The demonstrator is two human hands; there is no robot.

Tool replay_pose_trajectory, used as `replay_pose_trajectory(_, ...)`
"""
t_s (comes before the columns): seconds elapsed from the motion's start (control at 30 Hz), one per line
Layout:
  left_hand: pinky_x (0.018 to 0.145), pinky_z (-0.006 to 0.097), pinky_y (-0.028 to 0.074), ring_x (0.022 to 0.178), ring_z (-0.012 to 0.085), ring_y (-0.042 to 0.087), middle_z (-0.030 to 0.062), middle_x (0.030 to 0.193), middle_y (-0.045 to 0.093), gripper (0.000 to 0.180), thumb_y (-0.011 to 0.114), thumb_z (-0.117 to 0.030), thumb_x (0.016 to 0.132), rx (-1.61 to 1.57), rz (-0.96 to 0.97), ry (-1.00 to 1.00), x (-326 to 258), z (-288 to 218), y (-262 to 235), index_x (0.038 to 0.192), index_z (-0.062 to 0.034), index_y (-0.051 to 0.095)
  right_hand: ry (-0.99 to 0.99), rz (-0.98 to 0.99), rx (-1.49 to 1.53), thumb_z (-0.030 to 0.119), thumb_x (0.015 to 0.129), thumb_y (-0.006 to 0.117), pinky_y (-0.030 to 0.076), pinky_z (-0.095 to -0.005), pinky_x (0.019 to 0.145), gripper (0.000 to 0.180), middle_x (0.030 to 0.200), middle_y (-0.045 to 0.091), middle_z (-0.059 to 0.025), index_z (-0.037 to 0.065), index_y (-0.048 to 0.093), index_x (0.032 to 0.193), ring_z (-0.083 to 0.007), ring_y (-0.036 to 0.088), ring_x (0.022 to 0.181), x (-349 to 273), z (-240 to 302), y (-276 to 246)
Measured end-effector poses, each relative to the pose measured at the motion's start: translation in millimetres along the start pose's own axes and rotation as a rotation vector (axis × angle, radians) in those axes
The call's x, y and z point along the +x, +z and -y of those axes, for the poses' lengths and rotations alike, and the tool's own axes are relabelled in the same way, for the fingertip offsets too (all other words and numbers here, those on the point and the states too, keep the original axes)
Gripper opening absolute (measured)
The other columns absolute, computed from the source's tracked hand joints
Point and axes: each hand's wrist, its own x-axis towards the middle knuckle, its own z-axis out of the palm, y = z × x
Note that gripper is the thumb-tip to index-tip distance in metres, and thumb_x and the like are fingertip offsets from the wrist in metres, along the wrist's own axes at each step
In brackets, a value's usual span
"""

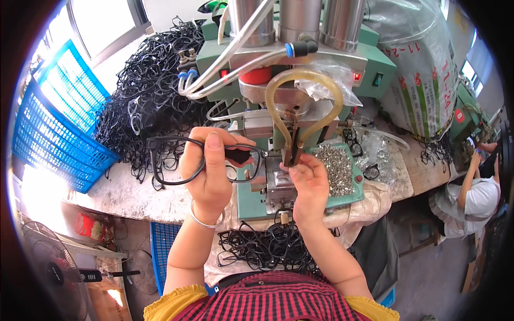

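Observation:
My left hand (208, 168) is closed around the middle of a black eyeglass frame (170, 138), holding it up in front of the green press machine (251, 206). One end of the frame reaches the metal fixture below the press head. My right hand (309, 187) is at the narrow brown jaws (292, 155) of the press, its thumb and fingers pinched together close under them. Whatever lies between those fingertips is too small to make out. Just right of that hand, a green tray (347, 201) holds many small metal parts (333, 167).
A large heap of black eyeglass frames (155, 91) covers the bench at left, beside blue baskets (59, 128). More frames (267, 249) lie at my lap. A big plastic sack (420, 69) stands back right; another person (471, 200) sits far right. A fan (53, 273) stands lower left.

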Motion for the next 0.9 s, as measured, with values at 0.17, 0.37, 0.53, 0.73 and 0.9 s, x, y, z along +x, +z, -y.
replay_pose_trajectory(0.17,0.059,0.022,0.051,0.064,0.011,0.064,0.0155,0.086,0.071,0.026,0.041,-0.02,0.107,-0.012,-0.01,-0.033,0,-4,2,0.095,0.0004,0.052,0.013,-0.034,0.081,-0.002,0.092,0.063,0.046,-0.0331,0.1,0.031,0.11,0.068,-0.0125,-0.001,0.049,0.12,-0.0199,0.065,0.105,-1,2,7)
replay_pose_trajectory(0.37,0.058,0.021,0.05,0.065,0.01,0.063,0.0138,0.085,0.07,0.027,0.041,-0.021,0.107,0.011,-0.015,-0.034,-1,-4,1,0.095,0.0002,0.053,0.032,-0.056,0.104,-0.001,0.091,0.066,0.045,-0.0328,0.101,0.033,0.109,0.068,-0.0115,-0.001,0.05,0.12,-0.0188,0.064,0.104,-3,1,6)
replay_pose_trajectory(0.53,0.057,0.02,0.05,0.064,0.0097,0.063,0.0129,0.084,0.07,0.028,0.042,-0.022,0.107,0.02,-0.022,-0.025,-3,-2,2,0.095,0.0001,0.054,0.016,-0.022,0.103,-0.002,0.09,0.067,0.045,-0.0328,0.1,0.035,0.107,0.068,-0.0102,-0.001,0.051,0.121,-0.017,0.064,0.103,-7,0,4)
replay_pose_trajectory(0.73,0.055,0.02,0.049,0.062,0.0093,0.062,0.012,0.083,0.069,0.028,0.042,-0.022,0.107,0.043,-0.026,-0.014,-1,-2,4,0.094,-0.0001,0.053,0.016,-0.058,0.087,-0.002,0.09,0.066,0.044,-0.0312,0.099,0.038,0.112,0.068,-0.0098,-0.002,0.052,0.125,-0.0145,0.062,0.106,-5,-1,6)
replay_pose_trajectory(0.9,0.069,0.028,0.051,0.072,0.0157,0.061,0.0173,0.086,0.07,0.027,0.036,-0.021,0.107,-0.084,0.182,-0.151,-27,-21,2,0.095,-0.001,0.049,-0.063,0.121,-0.379,0.001,0.09,0.064,0.044,-0.0324,0.102,0.045,0.123,0.065,-0.013,-0.003,0.051,0.132,-0.0184,0.061,0.113,-18,33,-2)
